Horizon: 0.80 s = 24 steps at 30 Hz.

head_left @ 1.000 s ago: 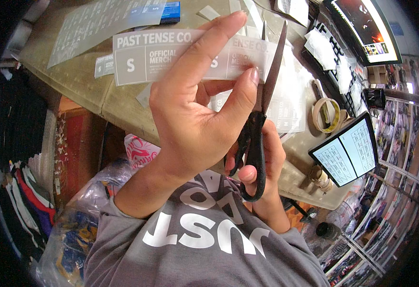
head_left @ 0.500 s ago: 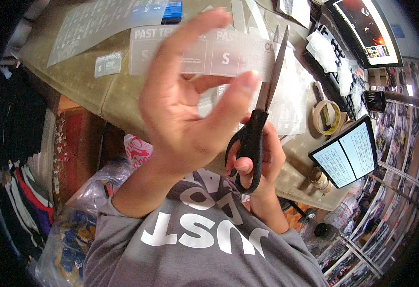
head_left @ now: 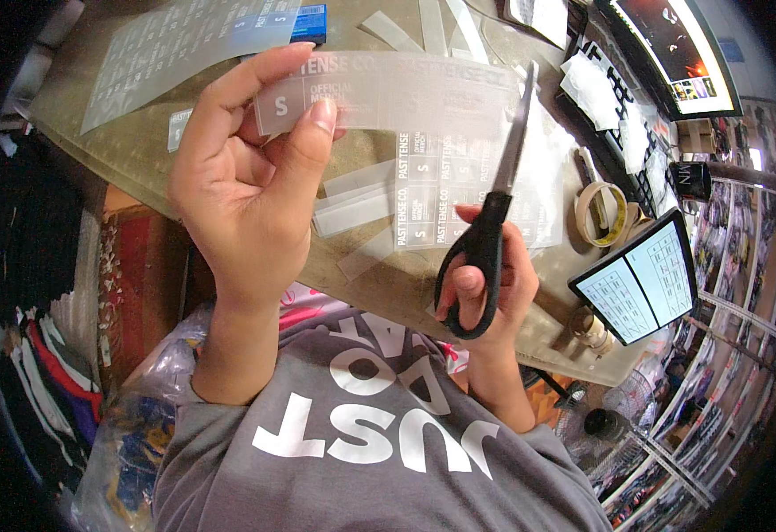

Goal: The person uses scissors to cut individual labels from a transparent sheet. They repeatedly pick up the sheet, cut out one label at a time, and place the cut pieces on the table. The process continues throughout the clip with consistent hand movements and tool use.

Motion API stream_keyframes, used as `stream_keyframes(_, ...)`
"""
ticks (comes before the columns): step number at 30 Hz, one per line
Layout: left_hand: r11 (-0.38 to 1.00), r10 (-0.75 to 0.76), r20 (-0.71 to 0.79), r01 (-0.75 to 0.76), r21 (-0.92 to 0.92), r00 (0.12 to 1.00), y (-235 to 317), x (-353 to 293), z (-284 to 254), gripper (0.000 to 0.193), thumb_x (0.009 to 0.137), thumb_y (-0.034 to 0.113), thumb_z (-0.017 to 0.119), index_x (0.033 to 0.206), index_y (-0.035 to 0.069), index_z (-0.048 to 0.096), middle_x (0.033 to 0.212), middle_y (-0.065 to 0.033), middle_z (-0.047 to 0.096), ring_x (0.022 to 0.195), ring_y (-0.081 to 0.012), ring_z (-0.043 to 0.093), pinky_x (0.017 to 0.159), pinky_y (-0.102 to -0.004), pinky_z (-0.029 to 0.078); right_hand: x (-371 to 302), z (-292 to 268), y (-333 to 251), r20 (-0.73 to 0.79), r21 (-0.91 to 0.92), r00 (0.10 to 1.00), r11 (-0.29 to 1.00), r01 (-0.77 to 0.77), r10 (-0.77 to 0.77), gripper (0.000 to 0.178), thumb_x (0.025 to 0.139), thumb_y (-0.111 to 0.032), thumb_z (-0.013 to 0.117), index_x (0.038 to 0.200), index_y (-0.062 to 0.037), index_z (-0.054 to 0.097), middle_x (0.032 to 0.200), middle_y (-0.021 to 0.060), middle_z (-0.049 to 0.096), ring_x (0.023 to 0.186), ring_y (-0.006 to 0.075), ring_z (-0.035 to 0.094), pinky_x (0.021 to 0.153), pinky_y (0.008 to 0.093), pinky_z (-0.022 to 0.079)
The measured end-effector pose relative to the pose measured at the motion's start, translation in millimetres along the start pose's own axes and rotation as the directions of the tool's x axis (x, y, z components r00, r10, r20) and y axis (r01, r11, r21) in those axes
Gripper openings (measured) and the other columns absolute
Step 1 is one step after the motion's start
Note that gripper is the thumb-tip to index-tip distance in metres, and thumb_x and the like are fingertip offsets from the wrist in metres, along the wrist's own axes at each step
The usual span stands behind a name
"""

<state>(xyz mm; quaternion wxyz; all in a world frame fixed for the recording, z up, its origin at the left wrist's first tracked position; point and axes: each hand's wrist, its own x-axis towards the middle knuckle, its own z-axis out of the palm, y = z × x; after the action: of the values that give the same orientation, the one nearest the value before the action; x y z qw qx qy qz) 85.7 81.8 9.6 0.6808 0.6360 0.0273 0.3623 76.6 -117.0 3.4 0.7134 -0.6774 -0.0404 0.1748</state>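
A worn tan bench (head_left: pixel 135 160) has packed shelves (head_left: pixel 733 293) past its right edge. Above it, the left hand (head_left: pixel 250 191) pinches a translucent, white-printed strip (head_left: pixel 392 99); the right hand (head_left: pixel 514 275) grips black-handled scissors (head_left: pixel 489 226) by its free end. Printed sheets (head_left: pixel 419 202) lie inside the near edge, a lit screen (head_left: pixel 640 282) near the right corner.

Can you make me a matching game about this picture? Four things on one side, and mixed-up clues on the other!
Things:
1. Scissors
2. Clear strip
3. Tape roll
4. Shirt

Clues:
A. Lying on the table
B. Grey with big white letters
C. Held in the right hand
D. Pinched by the left hand

Right pairs: 1-C, 2-D, 3-A, 4-B
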Motion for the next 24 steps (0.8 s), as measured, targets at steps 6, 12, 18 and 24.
stream_keyframes(6, 0.998, -0.030, -0.023, 0.029, -0.050, 0.999, -8, 2, -2, 0.033, 0.083, -0.009, 0.060, 0.116, -0.006, 0.054, 0.105, -0.0102, 0.061, 0.091, -0.0119, 0.060, 0.079, -0.0238, 0.052, -24, -8, 8, 0.032, 0.040, 0.999, 0.999, -0.025, 0.024, 0.081, 0.076, -0.052, 0.073, 0.124, 0.0056, 0.042, 0.064, 0.0009, 0.053, 0.052, 0.0083, 0.052, 0.047, 0.0203, 0.038)
stream_keyframes(12, 0.997, -0.081, -0.027, 0.081, -0.002, 0.996, -4, -1, -3, 0.035, 0.082, -0.008, 0.062, 0.116, -0.007, 0.054, 0.105, -0.0104, 0.061, 0.091, -0.0121, 0.061, 0.080, -0.0239, 0.052, -37, 9, 16, 0.334, 0.049, 0.940, 0.994, -0.093, 0.072, 0.078, 0.077, -0.051, 0.071, 0.122, 0.0054, 0.043, 0.064, 0.0032, 0.055, 0.058, 0.0104, 0.053, 0.052, 0.0227, 0.039)
stream_keyframes(18, 0.988, -0.155, -0.052, 0.155, -0.008, 0.987, 5, -8, -10, 0.034, 0.081, -0.008, 0.063, 0.114, -0.006, 0.055, 0.105, -0.0093, 0.060, 0.091, -0.0136, 0.062, 0.078, -0.0241, 0.054, -9, 33, 9, 0.379, -0.028, 0.924, 0.998, -0.048, 0.055, 0.075, 0.076, -0.049, 0.072, 0.122, 0.0030, 0.044, 0.063, 0.0041, 0.055, 0.056, 0.0108, 0.053, 0.052, 0.0244, 0.040)
stream_keyframes(24, 0.976, -0.214, -0.059, 0.212, -0.043, 0.975, 10, -14, -17, 0.032, 0.081, -0.008, 0.063, 0.112, -0.005, 0.056, 0.106, -0.0088, 0.060, 0.092, -0.0143, 0.063, 0.076, -0.0237, 0.055, -1, 49, 7, 0.363, 0.016, 0.932, 1.000, -0.014, 0.008, 0.072, 0.078, -0.043, 0.074, 0.123, 0.0042, 0.045, 0.064, 0.0024, 0.054, 0.057, 0.0083, 0.050, 0.052, 0.0217, 0.037)
